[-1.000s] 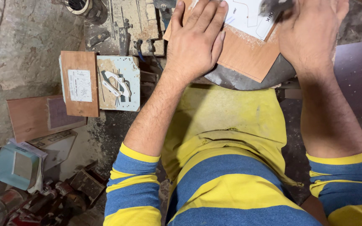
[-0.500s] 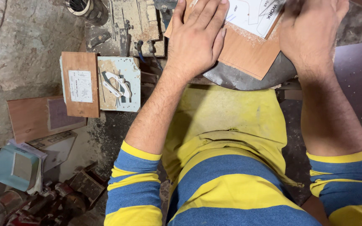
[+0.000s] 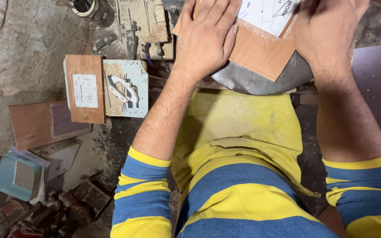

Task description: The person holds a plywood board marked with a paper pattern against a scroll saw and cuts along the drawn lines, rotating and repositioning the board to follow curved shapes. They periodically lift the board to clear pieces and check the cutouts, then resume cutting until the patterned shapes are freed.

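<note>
My left hand (image 3: 208, 37) lies flat, fingers together, pressing on a thin brown wooden board (image 3: 261, 50) at the top of the view. A white paper sheet (image 3: 267, 15) with printed outlines is stuck on the board. The board rests on a round grey metal table (image 3: 252, 81). My right hand (image 3: 325, 31) rests on the board's right part over the paper; its fingers are cut off by the frame's top edge and whatever they touch is hidden. Below, my yellow and blue striped sleeves and yellow lap fill the lower view.
To the left a small wooden panel (image 3: 84, 88) with a paper label lies beside a pale blue board (image 3: 126, 88) holding white cut-out shapes. More wood pieces (image 3: 45, 123), a pale blue box (image 3: 18, 176) and dusty tools (image 3: 133, 31) lie on the dirty floor.
My right hand shifted slightly over the board and the dark object seen above it a second ago is out of view. My left hand stays pressed on the board.
</note>
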